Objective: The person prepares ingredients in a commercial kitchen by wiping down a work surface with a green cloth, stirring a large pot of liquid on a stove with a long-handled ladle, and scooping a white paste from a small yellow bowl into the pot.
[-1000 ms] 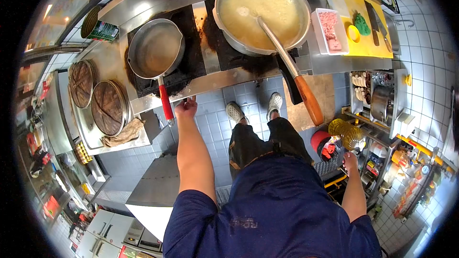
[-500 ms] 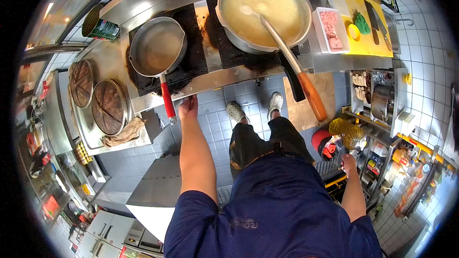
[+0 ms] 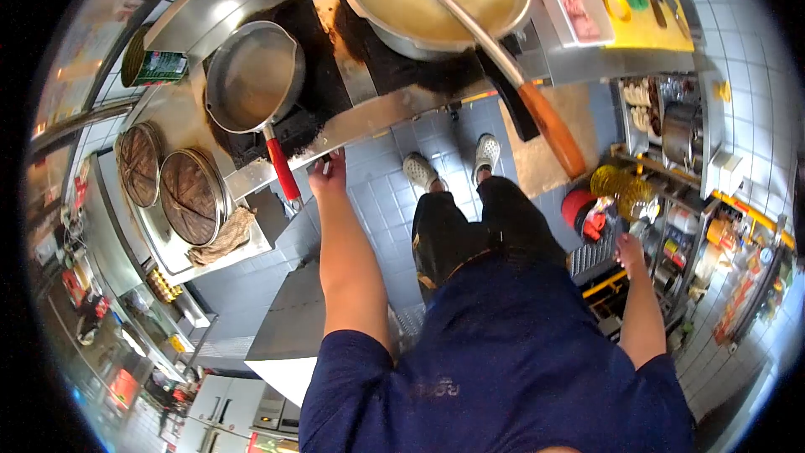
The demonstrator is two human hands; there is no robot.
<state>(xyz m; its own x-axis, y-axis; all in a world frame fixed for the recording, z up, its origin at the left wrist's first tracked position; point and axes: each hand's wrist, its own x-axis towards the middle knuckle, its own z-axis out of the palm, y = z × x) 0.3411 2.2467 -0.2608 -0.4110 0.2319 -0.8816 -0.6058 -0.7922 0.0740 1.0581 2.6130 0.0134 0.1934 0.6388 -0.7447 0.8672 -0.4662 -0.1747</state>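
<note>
My left hand (image 3: 329, 174) is at the front edge of the stove (image 3: 369, 120), just right of a frying pan's red handle (image 3: 280, 169). Its fingers look apart, and whether they touch a control under the edge is unclear. The grey frying pan (image 3: 254, 75) sits on the left burner with a thin brownish layer inside. On the right burner, a large pot (image 3: 436, 54) holds cloudy yellowish liquid. A long ladle with a wooden handle (image 3: 551, 130) leans out of it. My right hand (image 3: 629, 252) hangs low at my side, loosely bent, with nothing visible in it.
A white tub of pink meat (image 3: 574, 4) and a yellow cutting board (image 3: 646, 21) lie right of the pot. Two round woven-topped steamers (image 3: 191, 195) and a brown cloth (image 3: 222, 239) lie on the left counter. Oil bottles (image 3: 625, 189) stand by the right shelf.
The view has shifted and tilted, so the stove and pots sit higher and further left. Both hands keep about the same places relative to the stove and my body.
</note>
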